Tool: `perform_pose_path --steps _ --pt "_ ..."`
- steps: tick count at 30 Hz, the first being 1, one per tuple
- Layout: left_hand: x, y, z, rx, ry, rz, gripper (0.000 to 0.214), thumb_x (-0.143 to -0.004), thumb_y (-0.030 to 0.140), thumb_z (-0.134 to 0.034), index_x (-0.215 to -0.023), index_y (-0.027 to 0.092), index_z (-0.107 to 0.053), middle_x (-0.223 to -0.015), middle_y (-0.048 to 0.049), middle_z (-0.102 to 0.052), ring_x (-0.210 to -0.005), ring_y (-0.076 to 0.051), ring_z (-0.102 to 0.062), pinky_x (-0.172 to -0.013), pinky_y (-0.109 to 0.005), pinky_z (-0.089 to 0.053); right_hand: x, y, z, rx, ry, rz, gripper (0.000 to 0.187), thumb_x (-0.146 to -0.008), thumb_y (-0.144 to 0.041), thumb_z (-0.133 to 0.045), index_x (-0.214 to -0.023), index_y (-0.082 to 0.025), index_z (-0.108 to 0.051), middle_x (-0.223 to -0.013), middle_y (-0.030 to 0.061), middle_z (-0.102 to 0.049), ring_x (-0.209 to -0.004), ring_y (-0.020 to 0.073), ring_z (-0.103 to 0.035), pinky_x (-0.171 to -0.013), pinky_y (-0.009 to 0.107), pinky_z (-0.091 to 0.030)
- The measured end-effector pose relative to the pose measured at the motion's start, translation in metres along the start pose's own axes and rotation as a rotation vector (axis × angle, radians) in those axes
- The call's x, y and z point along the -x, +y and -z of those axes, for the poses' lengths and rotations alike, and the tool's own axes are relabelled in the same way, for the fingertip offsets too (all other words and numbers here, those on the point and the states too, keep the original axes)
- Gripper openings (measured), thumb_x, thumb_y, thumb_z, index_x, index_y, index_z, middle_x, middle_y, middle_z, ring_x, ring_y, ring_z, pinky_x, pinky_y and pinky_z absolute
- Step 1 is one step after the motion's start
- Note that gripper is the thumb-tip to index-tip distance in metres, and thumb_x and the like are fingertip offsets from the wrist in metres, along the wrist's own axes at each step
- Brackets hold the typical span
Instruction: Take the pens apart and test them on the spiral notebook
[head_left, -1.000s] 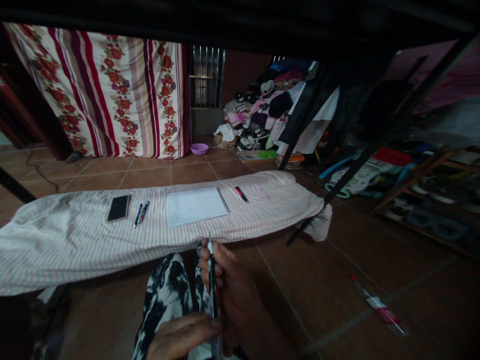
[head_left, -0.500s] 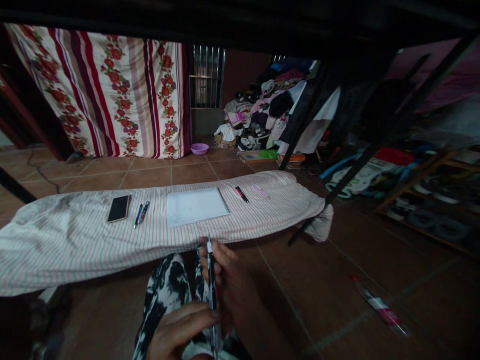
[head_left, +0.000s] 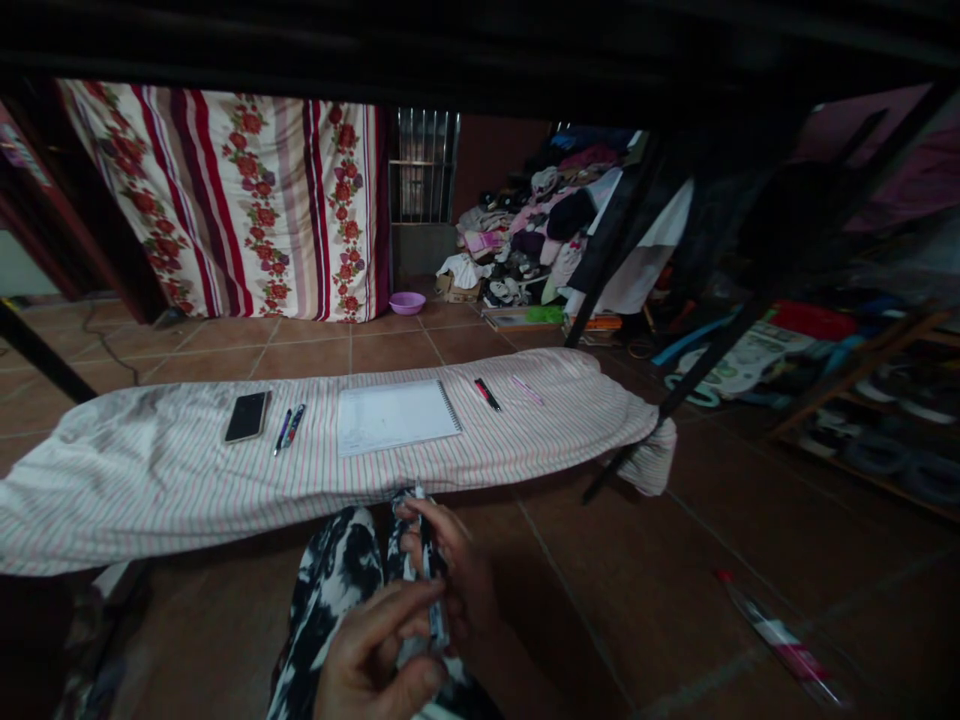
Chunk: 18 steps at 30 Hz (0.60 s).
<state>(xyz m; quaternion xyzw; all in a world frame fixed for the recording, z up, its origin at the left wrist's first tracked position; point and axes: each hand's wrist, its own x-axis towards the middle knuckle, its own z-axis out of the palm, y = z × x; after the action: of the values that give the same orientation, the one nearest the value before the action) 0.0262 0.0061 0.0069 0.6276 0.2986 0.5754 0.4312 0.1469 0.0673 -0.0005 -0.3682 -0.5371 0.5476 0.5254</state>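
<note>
A slim pen [head_left: 429, 545] is held upright in my right hand [head_left: 469, 575], its tip pointing away from me, its barrel against thumb and fingers. My left hand [head_left: 375, 645] is at the pen's lower end. There the index fingertip reaches the barrel, while the thumb stands apart below. Beyond the hands, a spiral notebook [head_left: 397, 418] lies open on the striped cloth [head_left: 180, 490]. To its left are two pens [head_left: 289, 430] and a phone [head_left: 247, 417]. On its right lie a red and black pen [head_left: 487, 394] and a pink pen [head_left: 528, 390].
Below me are my patterned trousers [head_left: 337, 565]. A bottle with a red cap [head_left: 787, 645] lies on the tiled floor at right. Dark metal posts [head_left: 637, 440] stand beside the cloth. Farther back are a purple basin [head_left: 407, 303], a clothes pile [head_left: 540, 215] and a shoe rack [head_left: 870, 440].
My left thumb and index finger have spread apart at the pen's lower end. The pen and right hand sit slightly lower in view. The whole scene has shifted a little right.
</note>
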Motion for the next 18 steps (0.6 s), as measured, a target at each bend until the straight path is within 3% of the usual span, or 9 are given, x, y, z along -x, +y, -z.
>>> perform_pose_path --steps 3,6,10,12,14,18 --pt "0.0 -0.005 -0.007 -0.035 -0.062 -0.05 0.054 -0.076 0.031 -0.065 -0.127 0.032 -0.049 -0.089 -0.0047 -0.071 -0.078 -0.016 -0.067 -0.073 -0.023 -0.054 -0.006 -0.001 0.006 0.227 0.033 0.098 0.026 -0.072 -0.024 -0.062 -0.096 -0.029 -0.069 -0.089 0.0039 -0.068 -0.084 0.021 -0.062 -0.077 0.031 -0.047" --pt "0.001 -0.018 -0.007 -0.088 -0.123 -0.027 0.059 -0.08 0.03 -0.06 -0.134 0.031 -0.039 -0.092 -0.0049 -0.07 -0.075 -0.014 -0.066 -0.071 -0.023 -0.053 -0.023 0.002 0.01 0.299 0.116 0.076 0.024 -0.073 -0.028 -0.061 -0.096 -0.027 -0.069 -0.084 0.0039 -0.068 -0.07 0.0179 -0.061 -0.067 0.03 -0.048" --pt "-0.015 -0.046 0.011 -0.276 0.122 0.186 0.042 -0.087 0.031 -0.046 -0.128 0.023 -0.048 -0.094 -0.0073 -0.069 -0.076 -0.014 -0.066 -0.069 -0.024 -0.054 -0.059 0.015 0.019 0.199 0.304 -0.051 0.03 -0.078 -0.037 -0.054 -0.099 -0.02 -0.065 -0.066 0.0011 -0.064 -0.049 0.0114 -0.05 -0.049 0.025 -0.043" --pt "-0.033 -0.065 0.026 -0.493 0.156 0.249 0.031 -0.086 0.031 -0.047 -0.112 0.021 -0.062 -0.101 -0.0083 -0.068 -0.09 -0.017 -0.064 -0.078 -0.03 -0.054 -0.083 0.026 0.025 0.147 0.327 -0.058 0.031 -0.078 -0.041 -0.053 -0.095 -0.016 -0.064 -0.067 0.0021 -0.064 -0.048 0.0102 -0.049 -0.047 0.024 -0.042" --pt "-0.054 -0.087 0.041 -0.715 0.122 0.217 0.028 -0.086 0.028 -0.045 -0.103 0.02 -0.066 -0.102 -0.0087 -0.067 -0.097 -0.02 -0.062 -0.086 -0.037 -0.051 -0.109 0.041 0.033 0.118 0.375 -0.03 0.034 -0.076 -0.044 -0.055 -0.091 -0.015 -0.062 -0.067 0.0024 -0.063 -0.05 0.0106 -0.05 -0.047 0.023 -0.042" --pt "-0.096 -0.135 0.062 -1.008 0.044 0.013 0.029 -0.085 0.02 -0.045 -0.108 0.02 -0.062 -0.115 -0.0093 -0.061 -0.113 -0.023 -0.052 -0.094 -0.044 -0.047 -0.157 0.08 0.049 0.143 0.355 -0.023 0.034 -0.069 -0.045 -0.062 -0.087 -0.016 -0.058 -0.06 -0.0017 -0.057 -0.05 0.0104 -0.049 -0.045 0.021 -0.038"
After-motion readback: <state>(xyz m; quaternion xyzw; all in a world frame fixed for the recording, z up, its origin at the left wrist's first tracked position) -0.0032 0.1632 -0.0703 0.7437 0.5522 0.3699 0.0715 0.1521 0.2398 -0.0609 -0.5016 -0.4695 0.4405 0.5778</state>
